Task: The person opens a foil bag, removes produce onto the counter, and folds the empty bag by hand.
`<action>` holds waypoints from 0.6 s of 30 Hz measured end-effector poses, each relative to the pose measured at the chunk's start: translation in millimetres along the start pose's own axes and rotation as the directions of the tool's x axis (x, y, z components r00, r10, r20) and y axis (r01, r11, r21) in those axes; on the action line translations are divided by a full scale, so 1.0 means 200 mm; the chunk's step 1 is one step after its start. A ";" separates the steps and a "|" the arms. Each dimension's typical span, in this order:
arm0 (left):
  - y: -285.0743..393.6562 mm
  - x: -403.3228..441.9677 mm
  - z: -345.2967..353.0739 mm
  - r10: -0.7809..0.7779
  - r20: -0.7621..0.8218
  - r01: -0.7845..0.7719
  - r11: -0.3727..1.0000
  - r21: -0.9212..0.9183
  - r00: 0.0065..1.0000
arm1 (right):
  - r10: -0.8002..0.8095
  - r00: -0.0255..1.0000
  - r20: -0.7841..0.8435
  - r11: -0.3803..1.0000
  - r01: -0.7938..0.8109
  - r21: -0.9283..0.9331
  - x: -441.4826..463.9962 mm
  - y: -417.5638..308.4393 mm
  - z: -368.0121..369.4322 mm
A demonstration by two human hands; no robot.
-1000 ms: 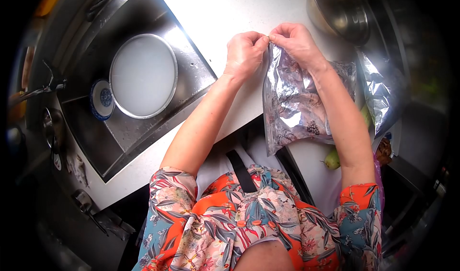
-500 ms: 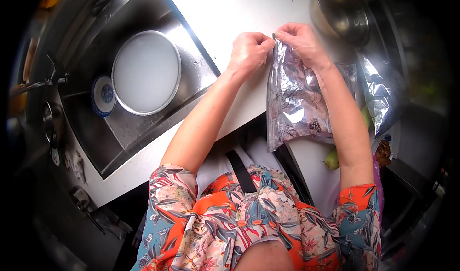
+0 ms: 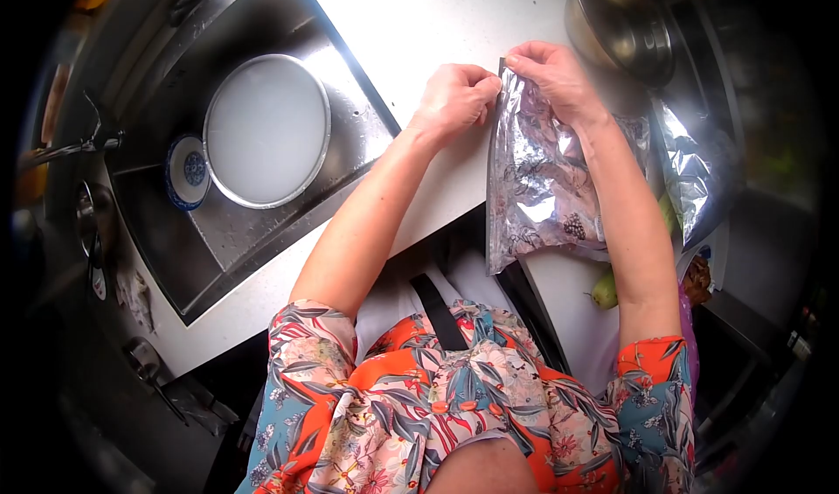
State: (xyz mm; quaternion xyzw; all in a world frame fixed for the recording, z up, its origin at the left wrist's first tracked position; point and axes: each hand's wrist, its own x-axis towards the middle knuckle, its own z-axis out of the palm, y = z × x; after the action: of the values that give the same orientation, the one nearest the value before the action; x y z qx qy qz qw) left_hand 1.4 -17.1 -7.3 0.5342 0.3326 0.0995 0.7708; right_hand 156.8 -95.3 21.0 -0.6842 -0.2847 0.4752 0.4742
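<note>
A clear zip bag (image 3: 533,192) with dark printed patterns lies on the white counter, its long sealing edge facing left and its lower corner hanging over the counter's front edge. My left hand (image 3: 456,99) pinches that edge near the top, thumb and fingertips pressed together. Just right of it, my right hand (image 3: 552,76) grips the bag's top corner between thumb and curled fingers. Part of the bag is hidden under my right forearm. What is inside the bag I cannot make out.
Left is a steel sink (image 3: 350,114) holding a round basin (image 3: 266,131) of whitish liquid and a blue-and-white dish (image 3: 188,172). A metal bowl (image 3: 620,26) stands at the back right. Silvery foil packaging (image 3: 690,170) and a green fruit (image 3: 605,291) are beyond the bag.
My left hand has slid slightly down along the bag's edge, away from the top corner. My right hand stays almost in place at the corner.
</note>
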 end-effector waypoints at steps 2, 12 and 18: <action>0.02 -0.01 -0.02 -0.039 0.029 0.041 0.997 -0.062 0.999 | -0.004 1.000 0.016 1.000 0.004 -0.007 0.00 -0.01 0.00; -0.04 -0.01 -0.02 0.035 -0.029 -0.031 0.990 0.135 0.999 | 0.085 0.973 0.212 0.987 -0.054 -0.149 0.04 -0.07 -0.04; -0.11 -0.18 0.02 0.010 -0.006 -0.007 0.963 0.269 1.000 | 0.114 0.980 0.162 0.993 -0.105 -0.061 0.02 -0.07 -0.07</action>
State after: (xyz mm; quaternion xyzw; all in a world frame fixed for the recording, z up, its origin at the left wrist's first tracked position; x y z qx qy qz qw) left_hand -27.8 -47.6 -10.3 0.6350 0.3437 0.0587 0.6894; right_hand 171.9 -91.8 33.1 -0.6693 -0.2972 0.5480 0.4041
